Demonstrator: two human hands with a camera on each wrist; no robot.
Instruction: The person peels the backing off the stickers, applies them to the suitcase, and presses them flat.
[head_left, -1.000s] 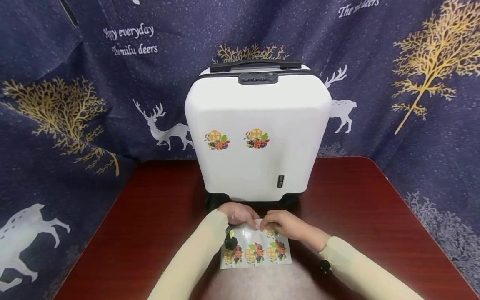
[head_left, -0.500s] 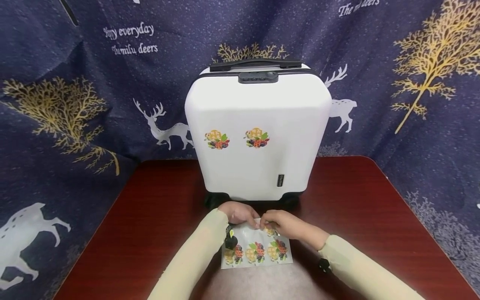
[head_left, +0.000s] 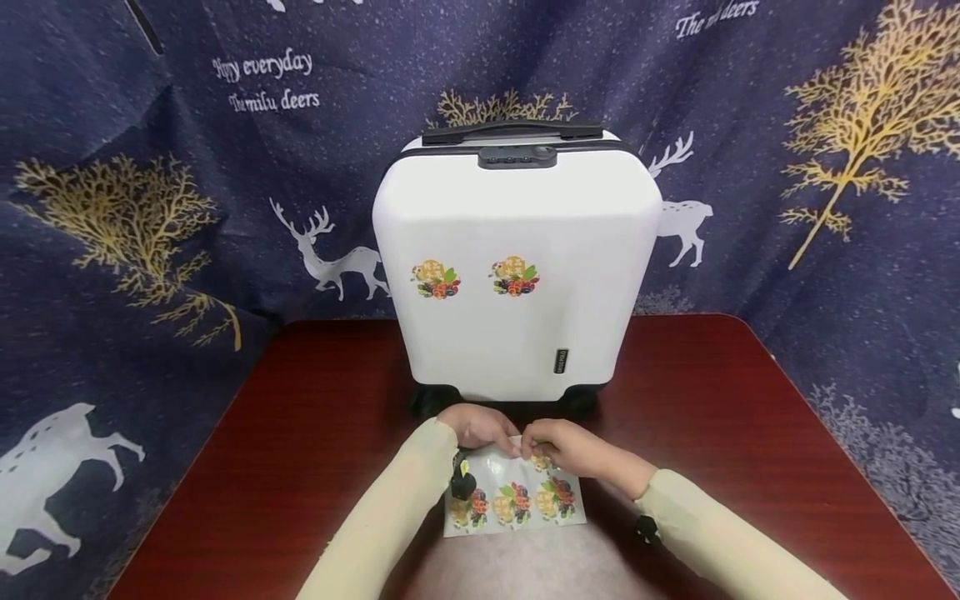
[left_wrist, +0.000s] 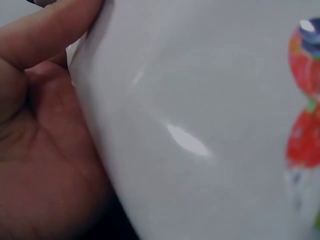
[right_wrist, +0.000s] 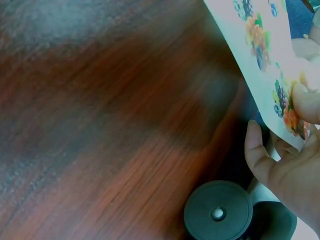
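A white sheet of fruit stickers [head_left: 491,477] is held in front of the suitcase, its printed side facing up. My left hand [head_left: 478,427] pinches its far edge; in the left wrist view the edge runs in between the thumb and fingers of that hand [left_wrist: 42,130]. Close beside it, my right hand [head_left: 572,447] pinches the same far edge, over a sticker in the right corner. From the right wrist, that hand [right_wrist: 292,167] shows its thumb over a printed sticker [right_wrist: 286,102] and other fingers beneath the sheet. Several stickers show along the near row.
The white suitcase [head_left: 517,333] stands upright at the back of the dark red table [head_left: 697,433]. On its front are two fruit stickers, one left [head_left: 437,279] and one near the middle [head_left: 514,277]. A suitcase wheel [right_wrist: 218,212] shows in the right wrist view. A patterned blue cloth [head_left: 330,150] hangs behind.
Both hands keep their pinch on the sticker sheet at nearly the same spot. The head view has shifted very slightly.
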